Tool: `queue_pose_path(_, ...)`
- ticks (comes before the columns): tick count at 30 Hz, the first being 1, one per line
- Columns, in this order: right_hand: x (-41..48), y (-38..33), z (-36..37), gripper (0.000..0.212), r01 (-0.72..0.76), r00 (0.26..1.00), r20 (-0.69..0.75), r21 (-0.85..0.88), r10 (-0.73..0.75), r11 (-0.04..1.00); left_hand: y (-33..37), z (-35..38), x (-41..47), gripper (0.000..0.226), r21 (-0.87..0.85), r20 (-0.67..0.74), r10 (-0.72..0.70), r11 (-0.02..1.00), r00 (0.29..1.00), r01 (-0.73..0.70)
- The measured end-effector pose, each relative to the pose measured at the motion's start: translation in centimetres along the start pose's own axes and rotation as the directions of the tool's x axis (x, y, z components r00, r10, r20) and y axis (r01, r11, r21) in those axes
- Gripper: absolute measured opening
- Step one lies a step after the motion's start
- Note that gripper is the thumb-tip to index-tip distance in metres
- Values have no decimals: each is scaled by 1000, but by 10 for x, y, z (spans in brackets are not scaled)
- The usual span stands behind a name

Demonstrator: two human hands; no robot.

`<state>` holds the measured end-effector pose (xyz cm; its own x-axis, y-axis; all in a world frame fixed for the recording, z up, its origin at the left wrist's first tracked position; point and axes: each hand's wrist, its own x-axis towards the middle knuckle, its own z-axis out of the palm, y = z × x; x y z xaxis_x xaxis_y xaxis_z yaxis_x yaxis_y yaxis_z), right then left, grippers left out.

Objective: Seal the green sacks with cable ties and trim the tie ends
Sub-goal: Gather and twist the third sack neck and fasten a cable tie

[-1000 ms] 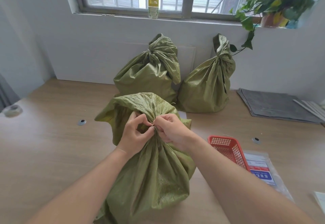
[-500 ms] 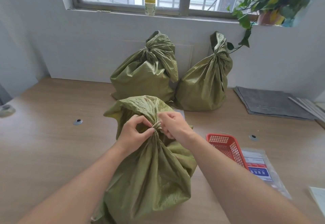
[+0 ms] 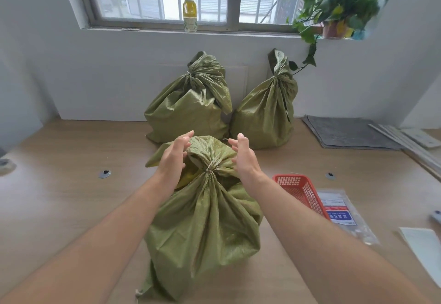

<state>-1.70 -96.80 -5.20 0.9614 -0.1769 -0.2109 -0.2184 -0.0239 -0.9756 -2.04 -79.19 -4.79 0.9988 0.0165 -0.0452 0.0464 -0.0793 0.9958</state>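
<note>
A green woven sack stands on the wooden table right in front of me, its neck gathered and cinched by a pale tie. My left hand hovers at the left of the ruffled top with fingers apart, holding nothing. My right hand is open at the right side of the neck, palm facing inward. Two more green sacks, one at the back centre and one to its right, lean against the wall with their necks tied.
A red mesh basket sits just right of the near sack, beside a clear plastic packet with a blue label. Grey mat at the back right. Bottle and potted plant on the windowsill.
Both hands have let go of the sack's neck and spread apart to either side of it. The camera has tilted slightly.
</note>
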Motion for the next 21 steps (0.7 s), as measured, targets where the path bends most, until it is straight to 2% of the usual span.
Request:
queue_pose_path(4,-23,1,-11,56,23,999,34,31,-24,999,11,11,-32,63,12,9,19,1000,1000,-19)
queue_pose_path(9,-53,7,-53,53,65,993,91,68,-71,996,20,43,-88,59,10,-72,98,995,993,-98)
queue_pose_path(12,-77,19,-86,58,63,989,134,29,-67,998,20,76,-126,60,-19,-135,92,995,987,-95)
queue_pose_path(16,-103,39,-135,47,74,986,147,53,-81,996,15,123,-168,53,-38,-125,81,996,989,-86)
queue_pose_path(21,-126,60,-177,44,40,987,154,49,-47,998,6,166,-199,49,-40,-124,19,999,992,-24)
